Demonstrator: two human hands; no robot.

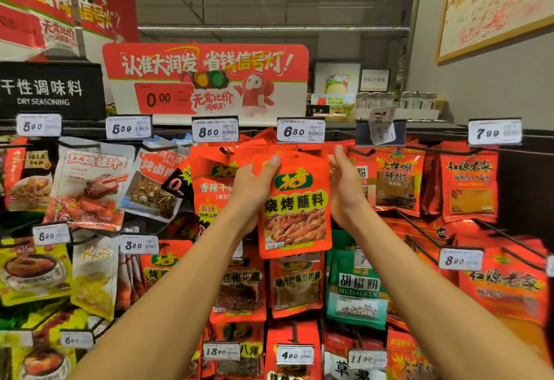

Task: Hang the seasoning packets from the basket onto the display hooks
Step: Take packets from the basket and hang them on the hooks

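Note:
A red seasoning packet [295, 203] with a green logo and a picture of skewers is raised in front of the top row of the display, just under the 6.30 price tag [300, 129]. My left hand [254, 183] grips its upper left corner, thumb on the front. My right hand [344, 188] holds its upper right edge from the side, with the fingers behind the packet. The hook under that tag is hidden by the packet and by other red packets behind it. No basket is in view.
Rows of hooks hold seasoning packets all around, each hook with a price tag at its tip, among them 8.50 [215, 130] and 7.99 [494, 131]. A red promotional sign [207, 77] stands above. Bare black hook arms [419, 224] stick out at the right.

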